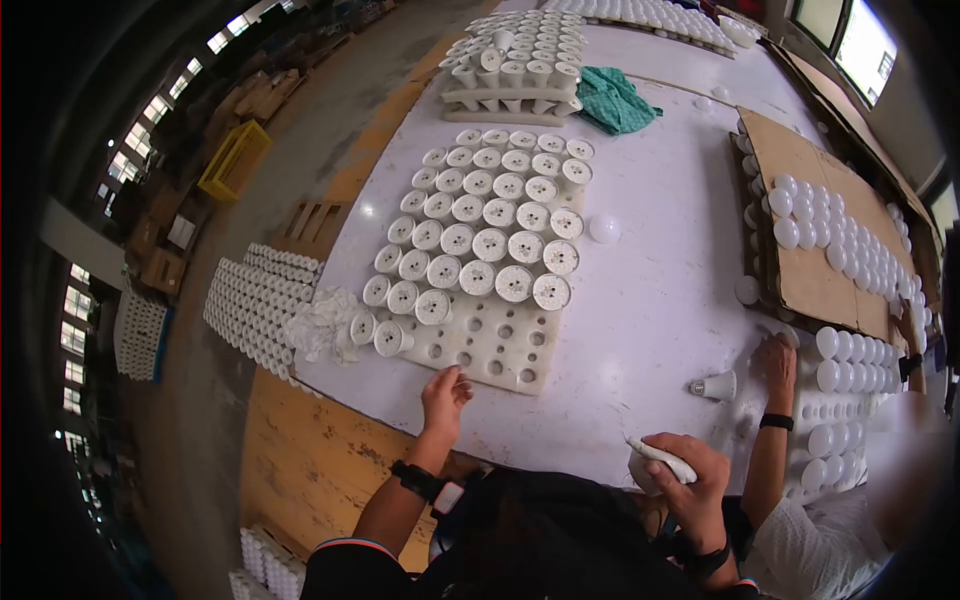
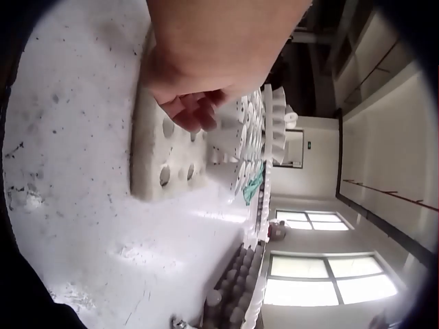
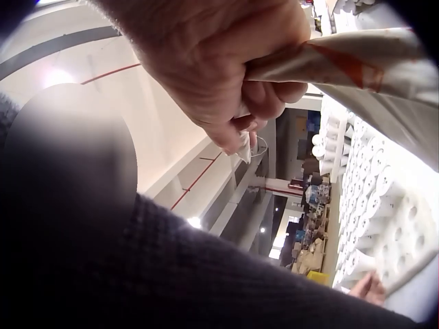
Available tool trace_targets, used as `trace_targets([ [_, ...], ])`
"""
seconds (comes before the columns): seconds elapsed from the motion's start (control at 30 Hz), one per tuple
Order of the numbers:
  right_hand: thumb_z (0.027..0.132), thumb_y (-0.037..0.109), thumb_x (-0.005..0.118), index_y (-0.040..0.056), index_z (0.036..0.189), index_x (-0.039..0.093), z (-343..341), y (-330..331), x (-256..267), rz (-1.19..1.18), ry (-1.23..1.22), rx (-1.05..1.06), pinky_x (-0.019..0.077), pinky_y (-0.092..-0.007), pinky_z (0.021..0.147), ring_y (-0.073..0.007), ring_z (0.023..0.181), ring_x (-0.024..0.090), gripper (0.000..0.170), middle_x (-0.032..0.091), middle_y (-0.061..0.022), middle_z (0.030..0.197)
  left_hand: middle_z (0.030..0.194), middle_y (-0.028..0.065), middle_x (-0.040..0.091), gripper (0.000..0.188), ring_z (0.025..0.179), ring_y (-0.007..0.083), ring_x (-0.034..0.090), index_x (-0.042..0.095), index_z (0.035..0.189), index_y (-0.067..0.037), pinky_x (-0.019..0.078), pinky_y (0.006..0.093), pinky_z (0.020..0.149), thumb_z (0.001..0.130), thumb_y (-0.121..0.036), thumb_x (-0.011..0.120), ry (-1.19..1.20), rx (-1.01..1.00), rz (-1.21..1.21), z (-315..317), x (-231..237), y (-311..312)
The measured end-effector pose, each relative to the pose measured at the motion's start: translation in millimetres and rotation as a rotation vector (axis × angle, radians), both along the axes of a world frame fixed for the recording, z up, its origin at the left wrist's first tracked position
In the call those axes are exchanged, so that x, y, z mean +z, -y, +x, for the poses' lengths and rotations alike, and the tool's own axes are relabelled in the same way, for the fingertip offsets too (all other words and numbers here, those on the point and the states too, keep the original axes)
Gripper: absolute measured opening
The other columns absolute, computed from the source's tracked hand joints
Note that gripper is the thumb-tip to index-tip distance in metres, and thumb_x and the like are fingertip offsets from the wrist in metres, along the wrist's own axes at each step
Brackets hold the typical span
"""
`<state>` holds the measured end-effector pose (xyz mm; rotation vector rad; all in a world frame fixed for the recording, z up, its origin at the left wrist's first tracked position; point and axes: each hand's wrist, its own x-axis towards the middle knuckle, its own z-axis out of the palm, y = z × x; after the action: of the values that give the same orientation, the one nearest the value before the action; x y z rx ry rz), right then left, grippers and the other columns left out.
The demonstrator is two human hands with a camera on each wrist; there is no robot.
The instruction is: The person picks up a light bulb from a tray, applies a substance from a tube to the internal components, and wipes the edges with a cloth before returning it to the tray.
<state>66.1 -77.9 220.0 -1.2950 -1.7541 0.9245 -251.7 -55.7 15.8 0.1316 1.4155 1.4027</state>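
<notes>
My right hand grips a soft white plastic bag with orange print, its narrow end pointing left in the head view. My left hand hovers by the near edge of a white foam tray, fingers loosely curled with nothing visible in them. Rows of white lamp cups with dotted round faces fill most of that tray, while its front right holes are bare. One cup leans at the front left, close to the left hand. A light bulb with a metal base lies right of the tray.
Another person's hand reaches onto the table at right, beside trays of white bulbs and a cardboard sheet. Stacked cup trays and a green cloth are at the back. A crumpled white cloth lies at the left edge.
</notes>
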Motion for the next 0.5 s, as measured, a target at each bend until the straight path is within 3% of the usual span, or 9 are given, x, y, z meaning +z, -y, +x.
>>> trace_targets([
  [0.07,0.07,0.002,0.069,0.0036,0.093,0.063,-11.2,-3.4,-0.5,-0.005,-0.002,0.03,0.0472,-0.0257,0.058,-0.0179,0.065,0.062,0.024,0.064,-0.0093,0.078,0.089,0.0037,0.055,0.023,0.072,0.0139,0.054,0.051,0.103,-0.006,0.0456,0.0277,0.063,0.081,-0.011,0.059,-0.094,0.285,0.02,-41.5,-23.6,4.5],
  [0.17,0.069,0.003,0.07,0.0036,0.092,0.064,-27.9,-7.5,0.7,-0.001,0.006,0.064,0.0471,-0.0253,0.057,-0.0172,0.064,0.062,0.024,0.064,-0.0088,0.076,0.092,0.004,0.054,0.036,0.077,0.0149,0.055,0.046,0.108,-0.007,0.0463,0.0272,0.062,0.077,-0.005,0.063,-0.265,0.317,0.122,-73.1,-31.7,-5.7],
  [0.27,0.069,0.004,0.071,0.0039,0.093,0.064,-39.5,-8.9,1.5,0.018,0.042,0.055,0.047,-0.0248,0.056,-0.0163,0.063,0.062,0.025,0.064,-0.008,0.074,0.095,0.0031,0.054,0.038,0.077,0.0143,0.056,0.046,0.109,-0.006,0.046,0.0268,0.062,0.075,-0.004,0.064,-0.307,0.179,0.155,-83.4,-31.5,-22.3],
  [0.5,0.068,0.003,0.071,0.0047,0.093,0.064,-46.0,-7.6,7.6,0.015,0.109,0.039,0.0477,-0.0236,0.056,-0.0159,0.063,0.062,0.026,0.064,-0.0072,0.075,0.098,0.0031,0.055,0.044,0.079,0.0101,0.053,0.045,0.112,-0.004,0.0444,0.0238,0.065,0.073,-0.003,0.066,-0.525,0.114,0.152,-69.6,-12.8,-36.0],
])
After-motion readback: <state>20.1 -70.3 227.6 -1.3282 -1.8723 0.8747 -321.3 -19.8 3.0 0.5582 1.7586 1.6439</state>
